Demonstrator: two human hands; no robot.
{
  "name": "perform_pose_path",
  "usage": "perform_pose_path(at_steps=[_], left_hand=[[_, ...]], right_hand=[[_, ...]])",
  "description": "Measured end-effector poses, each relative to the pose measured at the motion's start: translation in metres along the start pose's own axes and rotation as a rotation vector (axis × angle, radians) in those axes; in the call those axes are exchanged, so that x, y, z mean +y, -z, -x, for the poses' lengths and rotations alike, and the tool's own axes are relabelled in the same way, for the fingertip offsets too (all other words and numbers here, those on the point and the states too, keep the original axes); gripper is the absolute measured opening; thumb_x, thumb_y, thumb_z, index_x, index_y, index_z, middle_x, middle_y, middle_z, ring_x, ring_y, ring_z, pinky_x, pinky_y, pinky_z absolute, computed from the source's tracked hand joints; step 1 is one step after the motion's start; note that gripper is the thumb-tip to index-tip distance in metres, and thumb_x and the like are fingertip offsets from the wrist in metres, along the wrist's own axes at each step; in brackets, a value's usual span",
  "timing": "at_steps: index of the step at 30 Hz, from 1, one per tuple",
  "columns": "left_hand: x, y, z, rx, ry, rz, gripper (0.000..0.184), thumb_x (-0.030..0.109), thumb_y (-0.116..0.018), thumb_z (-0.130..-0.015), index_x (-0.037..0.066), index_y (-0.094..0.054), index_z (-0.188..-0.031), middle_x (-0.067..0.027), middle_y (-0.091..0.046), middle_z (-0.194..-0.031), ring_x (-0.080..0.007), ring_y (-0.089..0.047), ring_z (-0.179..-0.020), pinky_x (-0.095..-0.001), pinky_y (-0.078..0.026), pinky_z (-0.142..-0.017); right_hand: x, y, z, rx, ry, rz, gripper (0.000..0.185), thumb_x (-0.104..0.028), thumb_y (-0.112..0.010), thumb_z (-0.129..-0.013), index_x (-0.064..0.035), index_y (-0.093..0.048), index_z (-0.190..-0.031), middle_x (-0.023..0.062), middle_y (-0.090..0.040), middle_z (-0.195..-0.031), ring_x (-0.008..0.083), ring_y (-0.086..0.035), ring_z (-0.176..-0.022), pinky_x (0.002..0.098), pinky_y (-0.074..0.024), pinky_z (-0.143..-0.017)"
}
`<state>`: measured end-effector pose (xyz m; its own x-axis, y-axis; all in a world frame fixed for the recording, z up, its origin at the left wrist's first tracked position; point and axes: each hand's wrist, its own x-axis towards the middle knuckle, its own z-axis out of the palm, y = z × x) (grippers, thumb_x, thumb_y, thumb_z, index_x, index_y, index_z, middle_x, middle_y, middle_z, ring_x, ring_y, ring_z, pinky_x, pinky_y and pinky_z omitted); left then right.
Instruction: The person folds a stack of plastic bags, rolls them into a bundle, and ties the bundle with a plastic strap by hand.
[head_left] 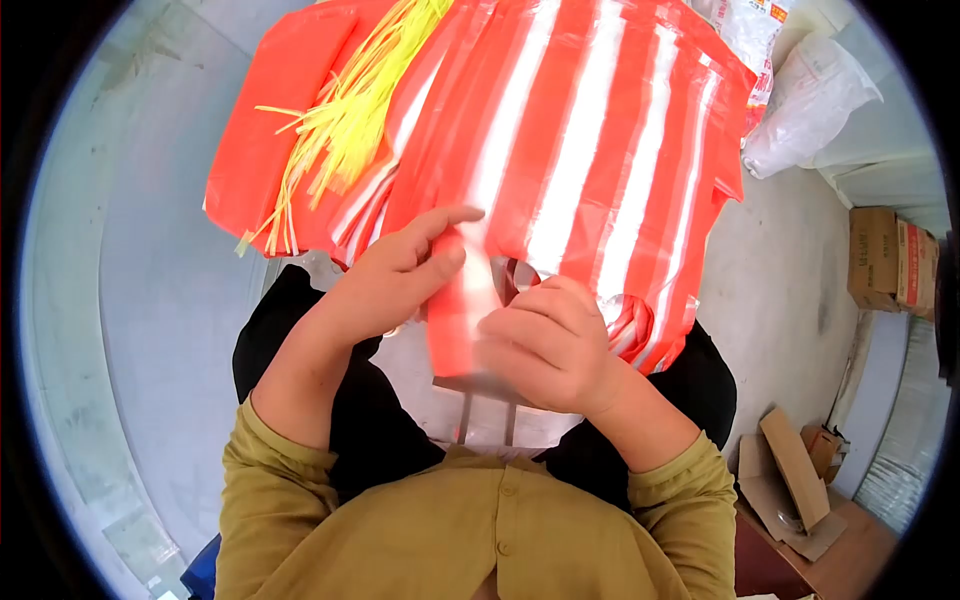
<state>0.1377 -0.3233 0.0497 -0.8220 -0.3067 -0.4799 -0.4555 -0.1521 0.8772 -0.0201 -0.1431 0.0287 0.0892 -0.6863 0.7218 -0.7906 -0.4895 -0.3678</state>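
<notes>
Red and white striped plastic sheets or bags (pixel 570 130) lie in a large pile in front of my body. My left hand (pixel 405 265) is at the pile's near edge, thumb and forefinger apart beside a narrow red flap (pixel 450 310). On the flap's other side is my right hand (pixel 550 335), its fingers curled in against the red plastic; blur hides exactly what they grip. A bundle of yellow strips (pixel 360 110) rests on the upper left of the pile.
Cardboard boxes (pixel 880 258) stand at the right, with an opened carton (pixel 790 475) lower down. A translucent plastic bag (pixel 812 105) is at the upper right. My black-clothed legs are under the pile.
</notes>
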Motion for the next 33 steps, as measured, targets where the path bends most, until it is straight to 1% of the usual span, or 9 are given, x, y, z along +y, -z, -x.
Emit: perform_pose_path(at_steps=[4, 7, 8, 13, 19, 24, 27, 28, 33], left_hand=[[0.002, 0.003, 0.000, 0.022, -0.015, -0.079, 0.048, 0.023, -0.062, -0.107, 0.006, -0.049, -0.150, -0.0035, -0.066, -0.101, -0.0064, -0.062, -0.078, -0.0238, -0.049, -0.062], [-0.004, -0.003, -0.009, 0.067, -0.171, -0.160, 0.048, 0.021, -0.064, -0.106, 0.004, -0.048, -0.149, -0.0046, -0.064, -0.097, -0.0076, -0.062, -0.077, -0.0239, -0.050, -0.063], [-0.002, -0.007, -0.012, 0.119, -0.192, -0.163, 0.049, 0.018, -0.065, -0.106, 0.004, -0.047, -0.149, -0.0045, -0.063, -0.097, -0.0075, -0.062, -0.077, -0.0239, -0.050, -0.063], [-0.001, -0.032, -0.033, 0.338, -0.358, -0.145, 0.057, 0.013, -0.074, -0.097, 0.004, -0.050, -0.148, -0.0033, -0.065, -0.088, -0.0089, -0.059, -0.072, -0.0280, -0.049, -0.066], [0.004, -0.060, -0.054, 0.358, -0.807, -0.743, 0.032, 0.001, -0.076, -0.084, 0.005, -0.072, -0.116, -0.0098, -0.068, -0.111, -0.0286, -0.069, -0.088, -0.0392, -0.057, -0.073], [0.003, -0.077, -0.066, 0.330, -0.924, -0.978, 0.044, 0.000, -0.078, -0.076, 0.007, -0.072, -0.119, -0.0090, -0.068, -0.126, -0.0298, -0.068, -0.104, -0.0411, -0.059, -0.084], [0.002, -0.081, -0.072, 0.290, -0.901, -1.064, 0.042, 0.003, -0.077, -0.076, 0.008, -0.072, -0.118, -0.0083, -0.067, -0.127, -0.0291, -0.068, -0.105, -0.0407, -0.058, -0.084], [0.002, -0.081, -0.073, 0.282, -0.893, -1.097, 0.041, 0.004, -0.077, -0.076, 0.008, -0.072, -0.117, -0.0081, -0.067, -0.127, -0.0290, -0.068, -0.105, -0.0405, -0.058, -0.084], [0.002, -0.080, -0.074, 0.250, -0.882, -1.101, 0.042, 0.000, -0.072, -0.076, 0.007, -0.071, -0.117, -0.0084, -0.067, -0.128, -0.0293, -0.068, -0.102, -0.0404, -0.058, -0.085]], right_hand=[[0.006, 0.022, -0.003, -0.057, -0.167, -0.018, 0.034, 0.005, -0.075, -0.070, -0.0037, -0.066, -0.101, 0.0089, -0.068, -0.098, 0.0245, -0.062, -0.081, 0.0355, -0.0499, -0.067], [0.011, 0.028, 0.014, 0.120, -0.497, -0.036, 0.038, 0.008, -0.070, -0.076, -0.0016, -0.063, -0.112, 0.0099, -0.066, -0.096, 0.0203, -0.062, -0.081, 0.0322, -0.0508, -0.073], [0.012, 0.032, 0.016, 0.139, -0.571, -0.046, 0.037, 0.009, -0.066, -0.086, -0.0004, -0.058, -0.121, 0.0087, -0.065, -0.097, 0.0164, -0.062, -0.086, 0.0298, -0.0503, -0.081], [0.033, 0.050, 0.021, 0.167, -0.940, -0.161, 0.039, -0.007, -0.070, -0.091, -0.0030, -0.057, -0.127, 0.0104, -0.065, -0.095, 0.0188, -0.059, -0.079, 0.0336, -0.0501, -0.069], [0.035, 0.066, 0.020, -0.022, -1.181, -0.208, 0.043, 0.002, -0.064, -0.095, -0.0012, -0.051, -0.137, 0.0057, -0.066, -0.089, 0.0123, -0.062, -0.083, 0.0308, -0.0497, -0.075], [0.039, 0.065, 0.023, -0.157, -1.166, -0.049, 0.048, -0.019, -0.070, -0.094, -0.0005, -0.059, -0.137, 0.0177, -0.070, -0.083, 0.0346, -0.071, -0.081, 0.0447, -0.0543, -0.075], [0.041, 0.068, 0.024, -0.167, -1.091, 0.007, 0.049, -0.018, -0.071, -0.094, 0.0002, -0.059, -0.137, 0.0187, -0.070, -0.087, 0.0367, -0.070, -0.083, 0.0459, -0.0548, -0.077], [0.042, 0.069, 0.029, -0.167, -1.017, 0.111, 0.041, -0.008, -0.073, -0.093, -0.0044, -0.061, -0.132, 0.0099, -0.068, -0.095, 0.0228, -0.065, -0.081, 0.0371, -0.0540, -0.077], [0.041, 0.091, 0.043, -0.144, -0.657, 0.219, 0.031, 0.003, -0.074, -0.080, -0.0043, -0.069, -0.109, 0.0097, -0.065, -0.111, 0.0287, -0.063, -0.101, 0.0389, -0.0538, -0.086]])
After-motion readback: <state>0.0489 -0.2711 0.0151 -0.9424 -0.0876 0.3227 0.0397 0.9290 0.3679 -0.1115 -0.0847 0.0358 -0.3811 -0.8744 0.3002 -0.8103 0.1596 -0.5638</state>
